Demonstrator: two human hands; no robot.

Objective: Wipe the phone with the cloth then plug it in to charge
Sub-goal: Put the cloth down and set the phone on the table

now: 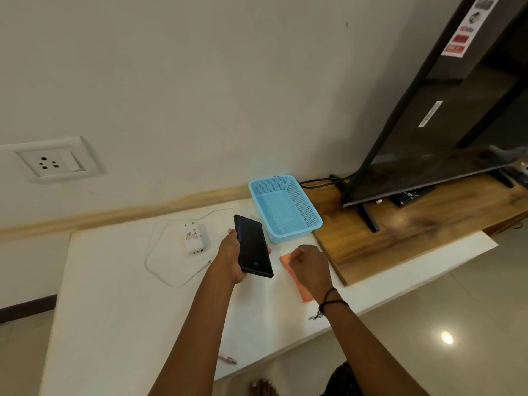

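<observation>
My left hand (232,254) grips a black phone (253,246), screen up, just above the white table (114,295). To its right my right hand (310,268) pinches the upper end of an orange cloth (303,292) that lies flat on the table and is mostly hidden under the hand. A white charger adapter (194,239) lies left of the phone. Its white cable (160,270) loops around it, and the free plug end rests near my left wrist. A wall socket (50,164) is set in the wall at far left.
An empty blue plastic basket (307,208) stands behind the phone. Right of it a wooden stand (414,224) carries a television (445,110) and a remote (411,194). A short connector (228,360) lies by the table's front edge.
</observation>
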